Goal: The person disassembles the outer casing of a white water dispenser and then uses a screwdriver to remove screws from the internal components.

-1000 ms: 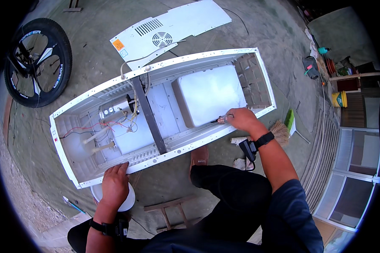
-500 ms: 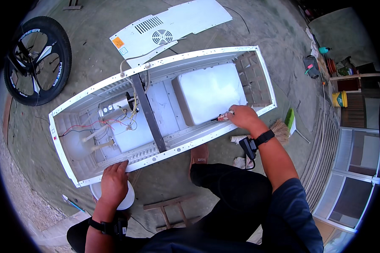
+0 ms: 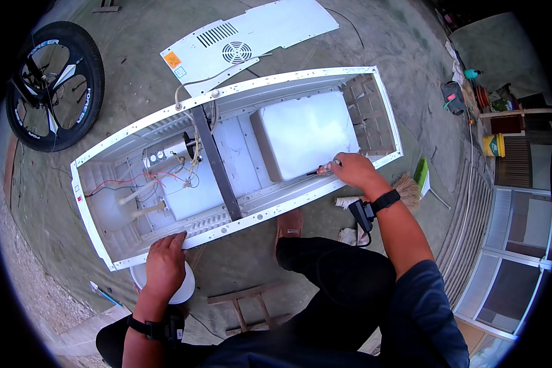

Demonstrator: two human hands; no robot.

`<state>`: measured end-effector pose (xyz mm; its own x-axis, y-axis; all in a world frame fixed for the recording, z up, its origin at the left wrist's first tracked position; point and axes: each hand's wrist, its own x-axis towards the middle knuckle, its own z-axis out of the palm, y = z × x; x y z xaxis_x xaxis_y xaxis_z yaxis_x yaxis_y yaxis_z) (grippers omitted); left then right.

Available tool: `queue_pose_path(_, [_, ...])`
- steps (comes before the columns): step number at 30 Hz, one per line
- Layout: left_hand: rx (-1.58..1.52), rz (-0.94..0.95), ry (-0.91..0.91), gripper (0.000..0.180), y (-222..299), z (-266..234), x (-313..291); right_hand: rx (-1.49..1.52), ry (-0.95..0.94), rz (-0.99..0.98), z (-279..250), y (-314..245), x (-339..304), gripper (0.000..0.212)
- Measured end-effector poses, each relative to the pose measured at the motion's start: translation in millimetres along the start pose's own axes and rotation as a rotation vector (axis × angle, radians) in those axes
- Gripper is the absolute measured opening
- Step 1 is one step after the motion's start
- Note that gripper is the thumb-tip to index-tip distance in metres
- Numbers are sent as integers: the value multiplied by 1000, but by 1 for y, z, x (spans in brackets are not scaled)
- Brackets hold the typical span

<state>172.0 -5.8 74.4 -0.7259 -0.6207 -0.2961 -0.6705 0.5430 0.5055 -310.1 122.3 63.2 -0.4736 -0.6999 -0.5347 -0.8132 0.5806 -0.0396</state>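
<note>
A long white appliance casing [image 3: 300,200] lies open on the ground in front of me, its inside facing up. My right hand [image 3: 356,171] is closed around the handle of a screwdriver [image 3: 324,168]. The shaft points left, down beside the near edge of a white box-shaped tank [image 3: 306,135] inside the casing; its tip is too small to make out. Over the near rim at the left curl the fingers of my left hand [image 3: 167,262], gripping the casing. A dark crossbar [image 3: 216,162] spans the casing, left of the tank. Farther left sit a silver motor [image 3: 165,154] and loose coloured wires [image 3: 159,179].
Beyond the casing lies a white vented panel [image 3: 257,34]. At the far left is a black bicycle wheel [image 3: 55,89]. A white bucket [image 3: 184,287] stands under my left hand, near a small wooden stool [image 3: 245,300]. To the right are a broom [image 3: 406,189] and a green-and-white dustpan [image 3: 421,173].
The screwdriver has shifted very slightly in my right hand, still by the tank's near edge. My left hand stays on the rim.
</note>
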Motion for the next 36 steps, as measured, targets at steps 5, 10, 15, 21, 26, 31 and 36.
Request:
queue_pose_path(5, [-5,4,7,43,-1,1,0,-60,16,6,-2,-7,-2,44])
queue_pose_path(10, [-9,-4,-2,43,0,-1,0,-52,36,-91,-7,-9,-6,52])
queue_pose_path(15, [-14,-1,0,42,1,-2,1,-50,14,-49,-4,-6,-4,55])
queue_pose_path(21, [-17,9,1,43,0,-1,2,-95,-33,9,1,3,2,58])
queue_pose_path(26, [-13,8,9,43,-2,-1,0,-48,9,7,-10,-17,-6,49])
queue_pose_path(31, [-20,14,-7,43,-1,-2,2,-53,18,-25,3,1,1,46])
queue_pose_path(36, [-27,19,-9,43,-1,-2,2,14,26,19,5,2,1,48])
